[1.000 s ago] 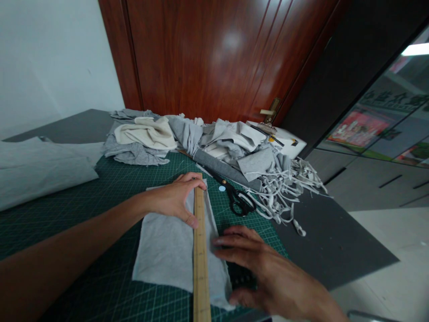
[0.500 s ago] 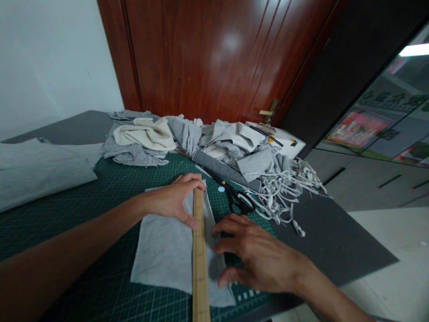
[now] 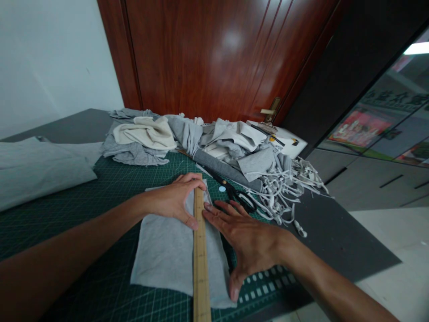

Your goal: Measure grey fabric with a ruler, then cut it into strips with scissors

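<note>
A light grey cloth piece (image 3: 164, 255) lies flat on the green cutting mat (image 3: 134, 304), with a wooden ruler (image 3: 201, 268) lengthwise across it, right of its middle. My left hand (image 3: 179, 199) grips the upper part of the ruler, fingers over its far end and thumb on its near left side. My right hand (image 3: 246, 241) is spread, with nothing in it. Its fingertips rest by the ruler's right edge on the cloth, and its thumb is at the cloth's lower right edge.
Black scissors (image 3: 239, 197) lie beyond my right hand, beside a dark grey fabric roll (image 3: 224, 170). Crumpled fabrics (image 3: 144, 134) and a tangle of cloth strips (image 3: 281, 192) line the back. A large pale cloth (image 3: 43, 170) lies at the left.
My right hand has moved up and left to the ruler's edge, its fingers stretching out and its thumb spreading toward the cloth's lower right edge. My left hand and the ruler hold almost the same place.
</note>
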The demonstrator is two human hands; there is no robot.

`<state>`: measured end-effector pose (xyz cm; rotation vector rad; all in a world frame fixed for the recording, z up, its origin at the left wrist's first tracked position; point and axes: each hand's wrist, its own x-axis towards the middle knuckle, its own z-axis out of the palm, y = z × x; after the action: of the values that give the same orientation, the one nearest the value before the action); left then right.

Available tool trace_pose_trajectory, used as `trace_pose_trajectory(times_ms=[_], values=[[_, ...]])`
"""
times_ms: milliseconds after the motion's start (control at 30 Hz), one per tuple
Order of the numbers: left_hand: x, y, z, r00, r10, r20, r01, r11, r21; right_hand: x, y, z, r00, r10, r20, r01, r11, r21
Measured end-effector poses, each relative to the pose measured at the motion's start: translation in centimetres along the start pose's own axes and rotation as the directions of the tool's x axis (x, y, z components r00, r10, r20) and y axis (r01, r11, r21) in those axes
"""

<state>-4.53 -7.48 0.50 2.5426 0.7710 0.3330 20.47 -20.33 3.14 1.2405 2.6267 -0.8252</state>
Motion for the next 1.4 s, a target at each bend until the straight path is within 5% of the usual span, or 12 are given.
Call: trace_pose_trajectory(times_ms=[1400], values=[[0.1,0.5,0.2,1.000,-0.023,-0.009,0.024,0.998,0.055,-0.1,0.0,1.1,1.000,-0.004,-0.026,0.006,0.998,0.063]])
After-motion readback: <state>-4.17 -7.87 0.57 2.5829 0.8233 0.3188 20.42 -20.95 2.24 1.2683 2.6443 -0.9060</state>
